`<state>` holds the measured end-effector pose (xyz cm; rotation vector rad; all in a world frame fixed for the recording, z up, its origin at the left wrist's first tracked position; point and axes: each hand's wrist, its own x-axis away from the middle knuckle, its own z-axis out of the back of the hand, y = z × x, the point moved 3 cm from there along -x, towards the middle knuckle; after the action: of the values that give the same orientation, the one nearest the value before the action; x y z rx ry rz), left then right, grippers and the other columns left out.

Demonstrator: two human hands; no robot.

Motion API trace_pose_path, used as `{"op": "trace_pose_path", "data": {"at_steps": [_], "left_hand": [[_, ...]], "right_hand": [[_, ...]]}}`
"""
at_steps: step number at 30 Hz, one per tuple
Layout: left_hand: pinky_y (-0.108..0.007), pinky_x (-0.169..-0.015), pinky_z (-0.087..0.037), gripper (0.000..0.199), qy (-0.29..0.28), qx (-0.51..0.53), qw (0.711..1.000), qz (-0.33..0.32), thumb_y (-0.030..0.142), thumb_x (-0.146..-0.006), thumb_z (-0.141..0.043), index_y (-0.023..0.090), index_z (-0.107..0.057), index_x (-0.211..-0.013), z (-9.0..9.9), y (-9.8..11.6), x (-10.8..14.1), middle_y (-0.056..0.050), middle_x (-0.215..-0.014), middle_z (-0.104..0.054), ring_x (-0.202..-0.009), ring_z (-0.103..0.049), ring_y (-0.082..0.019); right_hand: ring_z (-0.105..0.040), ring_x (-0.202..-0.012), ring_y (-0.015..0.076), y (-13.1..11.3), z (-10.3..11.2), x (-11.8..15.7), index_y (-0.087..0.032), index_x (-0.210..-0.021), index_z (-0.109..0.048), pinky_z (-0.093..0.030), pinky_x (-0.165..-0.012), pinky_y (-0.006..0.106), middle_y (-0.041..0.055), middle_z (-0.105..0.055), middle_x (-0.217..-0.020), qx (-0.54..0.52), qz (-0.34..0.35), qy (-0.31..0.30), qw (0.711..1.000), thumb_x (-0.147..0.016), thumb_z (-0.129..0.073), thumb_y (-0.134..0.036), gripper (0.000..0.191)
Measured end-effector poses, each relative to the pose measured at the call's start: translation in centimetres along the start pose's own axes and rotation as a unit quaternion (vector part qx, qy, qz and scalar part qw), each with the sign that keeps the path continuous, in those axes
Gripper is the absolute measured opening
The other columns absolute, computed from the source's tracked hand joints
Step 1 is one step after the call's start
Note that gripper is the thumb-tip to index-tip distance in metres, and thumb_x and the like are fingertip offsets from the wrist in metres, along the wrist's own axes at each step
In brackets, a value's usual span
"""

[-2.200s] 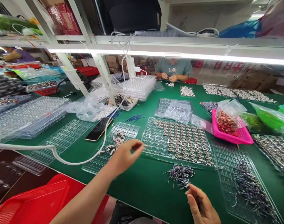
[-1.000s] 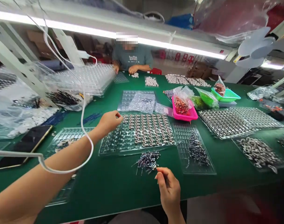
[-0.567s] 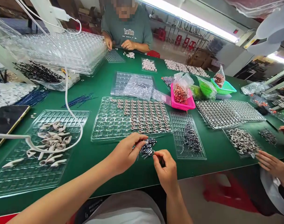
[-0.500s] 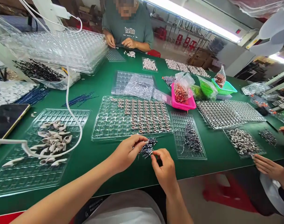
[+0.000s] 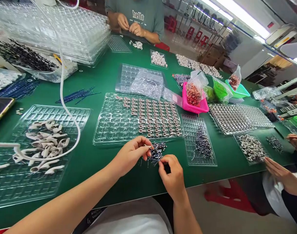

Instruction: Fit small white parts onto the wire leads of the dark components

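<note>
My left hand (image 5: 131, 155) is pinched around a small pale part at the left edge of a pile of dark, thin-wired components (image 5: 158, 150). Thumb and index finger of my right hand (image 5: 172, 174) meet at the pile's lower right edge, on what seems to be a thin wire. Just beyond the pile lies a clear moulded tray (image 5: 114, 125), its right part filled with rows of small ring-ended pieces (image 5: 158, 117). To the right, a narrower clear tray (image 5: 189, 130) bears more wired components (image 5: 202, 143).
Grey-white curved shells (image 5: 47, 139) lie on a tray at left, under a looping white cable (image 5: 76, 125). A pink basket (image 5: 194, 107) stands beyond the trays. Across the table a person (image 5: 138, 19) works; another person's hands (image 5: 280, 172) are at right.
The view has shifted, so the left-hand objects appear farther left. My left hand's fingers have curled and moved slightly left; my right hand stays nearly in place.
</note>
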<state>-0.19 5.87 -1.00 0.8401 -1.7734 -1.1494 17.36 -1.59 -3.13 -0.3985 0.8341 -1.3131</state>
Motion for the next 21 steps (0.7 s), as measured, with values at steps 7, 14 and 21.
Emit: {"op": "trace_pose_path", "data": {"at_steps": [7,14,21], "left_hand": [[-0.023,-0.051,-0.028,0.018,-0.033,0.063,0.997,0.039,0.022,-0.074,-0.049,0.014,-0.06,-0.085,-0.2,-0.4,0.4,0.003,-0.061,-0.049,-0.054,-0.04,-0.009],[-0.025,-0.052,-0.026,0.023,-0.058,-0.091,0.994,0.013,0.037,-0.084,-0.051,0.016,-0.059,-0.082,-0.9,0.1,0.8,0.004,-0.063,-0.04,-0.056,-0.033,-0.011],[-0.026,-0.06,-0.036,0.027,-0.085,-0.343,0.932,-0.077,0.04,-0.084,-0.064,0.023,-0.066,-0.105,-1.9,0.6,1.6,0.0,-0.083,-0.054,-0.069,-0.047,-0.015]], "right_hand": [[-0.058,-0.073,0.0137,0.6,0.5,0.6,-0.021,-0.091,-0.061,-0.046,-0.069,0.026,0.0004,-0.064,-0.083,-0.043,-0.071,0.033,0.996,-0.089,-0.056,-0.017,0.006],[-0.057,-0.067,0.0124,1.1,0.8,1.2,-0.021,-0.091,-0.066,-0.046,-0.062,0.023,0.0003,-0.066,-0.079,-0.162,-0.179,0.046,0.969,-0.09,-0.058,-0.028,0.01],[-0.057,-0.069,0.013,0.6,0.4,1.5,-0.02,-0.088,-0.066,-0.046,-0.062,0.023,0.0014,-0.065,-0.078,-0.252,-0.217,0.027,0.943,-0.087,-0.06,-0.029,0.011]]}}
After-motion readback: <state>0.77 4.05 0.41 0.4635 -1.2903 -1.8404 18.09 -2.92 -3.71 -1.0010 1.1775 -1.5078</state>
